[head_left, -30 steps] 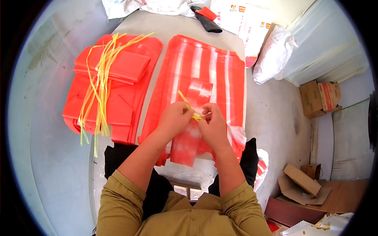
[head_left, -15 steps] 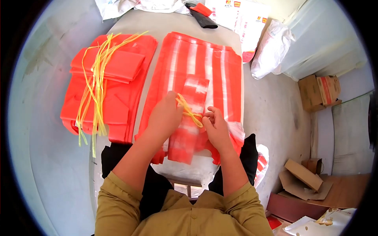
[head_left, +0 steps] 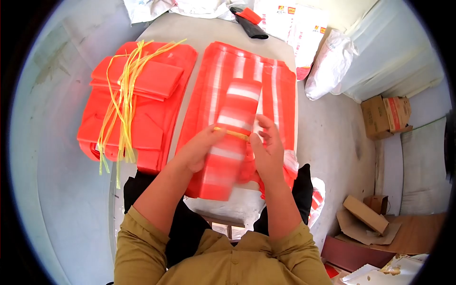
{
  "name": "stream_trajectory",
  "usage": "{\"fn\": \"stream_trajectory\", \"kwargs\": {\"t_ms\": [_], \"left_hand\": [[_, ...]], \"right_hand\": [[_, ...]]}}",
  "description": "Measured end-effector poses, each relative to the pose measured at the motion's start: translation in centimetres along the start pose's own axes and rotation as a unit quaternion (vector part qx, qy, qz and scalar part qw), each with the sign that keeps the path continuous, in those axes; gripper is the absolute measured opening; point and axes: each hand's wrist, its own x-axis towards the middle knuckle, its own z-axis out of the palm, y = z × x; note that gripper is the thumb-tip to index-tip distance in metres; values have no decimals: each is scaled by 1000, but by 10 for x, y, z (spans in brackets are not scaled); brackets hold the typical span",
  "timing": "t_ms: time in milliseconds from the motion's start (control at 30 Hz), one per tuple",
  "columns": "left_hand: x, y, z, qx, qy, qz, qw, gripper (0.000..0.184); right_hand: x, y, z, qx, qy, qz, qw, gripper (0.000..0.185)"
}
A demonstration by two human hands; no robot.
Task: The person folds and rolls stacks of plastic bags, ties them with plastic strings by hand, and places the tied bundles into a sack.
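Observation:
A folded red bundle with white stripes (head_left: 227,153), slightly blurred, lies tilted between my hands, a yellow tie (head_left: 232,133) around its middle. My left hand (head_left: 205,146) grips the bundle's left edge near the tie. On the right side, my right hand (head_left: 267,145) is beside the bundle with its fingers apart and the thumb close to the tie's end. Under them is a stack of red-and-white striped plastic sheets (head_left: 213,71). To the left, yellow strips (head_left: 124,95) lie across a stack of plain red plastic (head_left: 147,118).
The stacks rest on a grey table (head_left: 190,31). A black and red item (head_left: 251,27) and white printed sacks (head_left: 304,38) are at its far side. A rolled white sack (head_left: 331,66) stands at the right. Cardboard boxes (head_left: 385,116) are farther right.
The yellow loops seen earlier are gone, and the tie now lies as a narrow band. The bundle shows a different, more clearly striped face. My left hand has moved down to its edge.

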Motion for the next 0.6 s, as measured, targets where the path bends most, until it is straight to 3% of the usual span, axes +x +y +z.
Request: {"fn": "stream_trajectory", "kwargs": {"t_ms": [100, 200, 233, 333, 400, 467, 533, 600], "left_hand": [[6, -7, 6, 76, 25, 26, 996, 45], [15, -19, 8, 15, 5, 59, 998, 43], [15, -21, 13, 11, 8, 74, 997, 43], [13, -20, 32, 22, -8, 114, 993, 43], [15, -19, 36, 52, -50, 130, 989, 46], [25, -19, 41, 157, -17, 195, 968, 51], [33, -27, 42, 306, 54, 289, 905, 59], [43, -39, 39, 487, 152, 398, 762, 69]], "right_hand": [[-8, 16, 1, 108, 27, 155, 982, 67], [-25, 13, -4, 210, -76, 318, 921, 70], [-36, 23, -4, 251, -112, 312, 909, 74], [-46, 24, -6, 178, -100, 239, 949, 81], [-45, 16, -16, 204, -58, 216, 953, 77], [-48, 15, -26, 210, -18, 187, 960, 78], [-50, 24, -38, 124, -41, 278, 952, 84], [-65, 38, -45, 118, -84, 337, 930, 88]]}}
